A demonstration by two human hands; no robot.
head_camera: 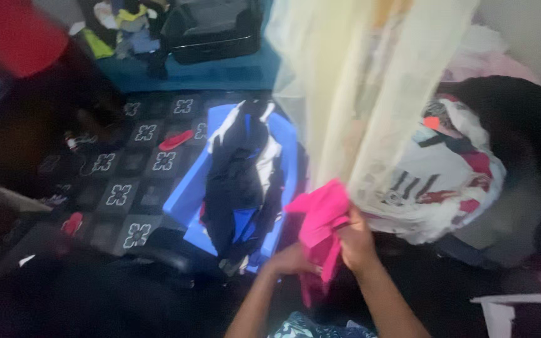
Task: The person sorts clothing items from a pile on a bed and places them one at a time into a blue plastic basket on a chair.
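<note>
Both my hands hold a bright pink garment (pixel 319 216) low in the middle of the view. My left hand (pixel 290 260) grips its lower edge from the left. My right hand (pixel 356 241) pinches its right side, fingers closed on the cloth. Just left of the garment stands a blue plastic chair (pixel 189 197) draped with dark blue, black and white clothes (pixel 243 175). A pale yellow sheer curtain (pixel 358 94) hangs right above my hands.
A heap of white, red and black laundry (pixel 452 169) lies to the right, beside dark cloth (pixel 527 125). The floor is dark patterned tile (pixel 126 188) with a red slipper (pixel 175 140). A black bag (pixel 211 28) sits at the back. A white furniture edge (pixel 521 310) is at bottom right.
</note>
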